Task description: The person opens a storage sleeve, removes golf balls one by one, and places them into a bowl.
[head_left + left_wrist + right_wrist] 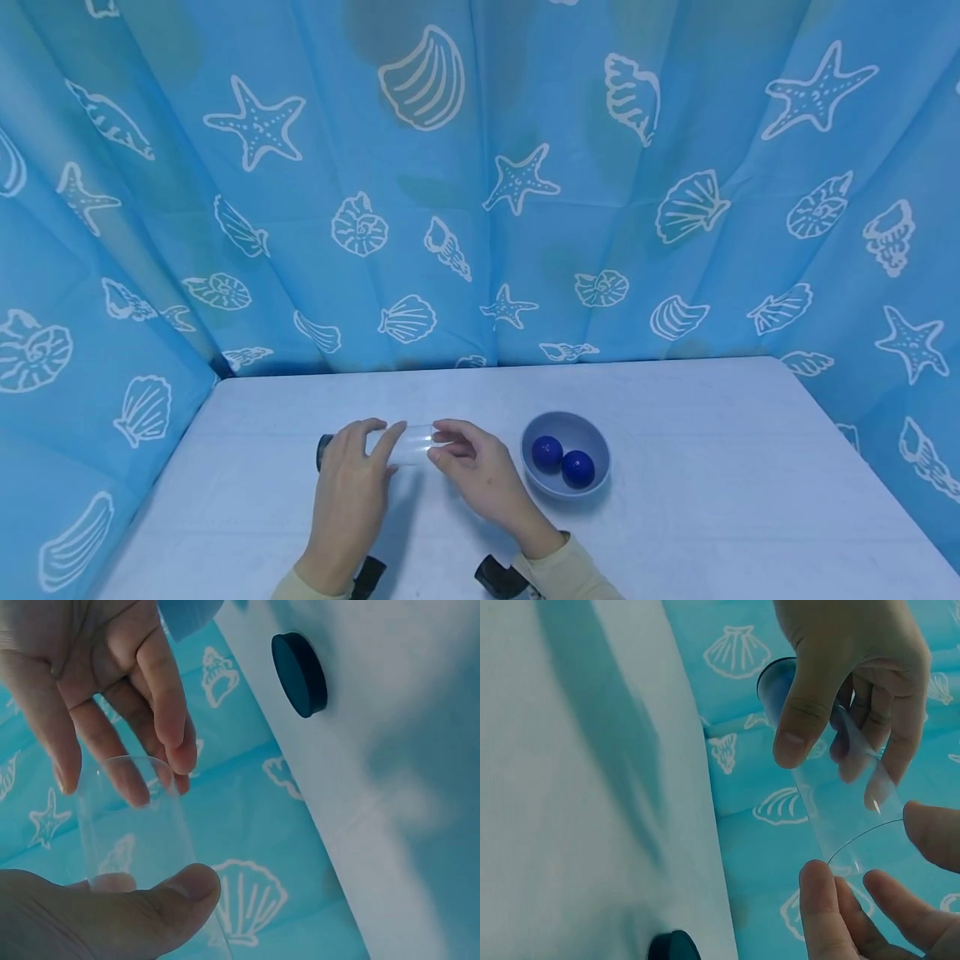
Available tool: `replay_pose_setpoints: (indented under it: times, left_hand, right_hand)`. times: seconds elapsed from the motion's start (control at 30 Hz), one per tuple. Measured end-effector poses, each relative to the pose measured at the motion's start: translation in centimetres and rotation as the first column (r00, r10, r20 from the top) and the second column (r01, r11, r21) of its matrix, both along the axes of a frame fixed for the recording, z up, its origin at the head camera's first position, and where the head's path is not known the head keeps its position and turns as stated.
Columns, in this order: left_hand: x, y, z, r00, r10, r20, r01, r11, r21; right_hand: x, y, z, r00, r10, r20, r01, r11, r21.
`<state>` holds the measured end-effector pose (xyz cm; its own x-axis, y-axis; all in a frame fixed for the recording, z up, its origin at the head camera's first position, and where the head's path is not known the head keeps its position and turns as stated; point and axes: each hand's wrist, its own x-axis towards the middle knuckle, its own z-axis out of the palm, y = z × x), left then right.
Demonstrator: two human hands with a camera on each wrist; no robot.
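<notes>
A clear plastic tube (411, 446) lies sideways above the table between both hands, a black cap (324, 452) at its left end and its right end uncovered. My left hand (351, 467) grips the tube around its middle, thumb and fingers on opposite sides. At the uncovered rim, my right hand (480, 475) holds the tube lightly, its thumb and fingertips spread across the edge. A second black cap (300, 675) rests on the table, seen in the left wrist view and partly at the bottom of the right wrist view; the head view hides it.
Just right of my right hand stands a grey-blue bowl (567, 494) holding two dark blue balls (562, 462). The white tabletop (712, 467) reaches back to a blue curtain (487, 250) printed with white shells and starfish.
</notes>
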<state>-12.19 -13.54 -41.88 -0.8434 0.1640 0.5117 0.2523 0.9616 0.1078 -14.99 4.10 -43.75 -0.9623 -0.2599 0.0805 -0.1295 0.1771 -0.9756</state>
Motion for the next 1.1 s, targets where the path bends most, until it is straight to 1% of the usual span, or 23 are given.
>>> replay_pose_setpoints:
  times: [0.2,0.37,0.67,0.8,0.93,1.1]
  left_hand:
    - [0.03,0.03,0.06,1.000,0.003,0.002,-0.003,1.000,-0.004]
    - [0.06,-0.01,0.28,1.000,-0.002,0.009,0.002,0.999,-0.034]
    - [0.20,-0.05,0.52,1.000,0.009,0.025,-0.008,0.999,-0.039]
    - [0.23,-0.13,0.58,1.000,-0.004,0.017,0.004,0.999,-0.042]
    - [0.20,-0.14,0.60,1.000,-0.007,0.011,0.007,0.999,-0.039]
    - [0.20,-0.05,0.57,1.000,-0.004,0.011,0.005,0.999,-0.032]
  right_hand:
    - [-0.07,-0.04,-0.12,0.997,0.018,0.071,-0.013,0.997,-0.082]
    - [-0.04,-0.12,-0.23,0.995,0.043,0.094,-0.031,0.991,-0.133]
    - [-0.02,-0.16,-0.08,0.984,0.067,0.167,-0.032,0.978,-0.204]
    - [-0.07,-0.08,-0.04,0.978,0.064,0.197,-0.022,0.978,-0.208]
    - [-0.21,0.04,-0.08,0.973,0.050,0.225,-0.009,0.983,-0.183]
    - [-0.23,0.26,-0.01,0.970,0.050,0.236,-0.008,0.985,-0.175]
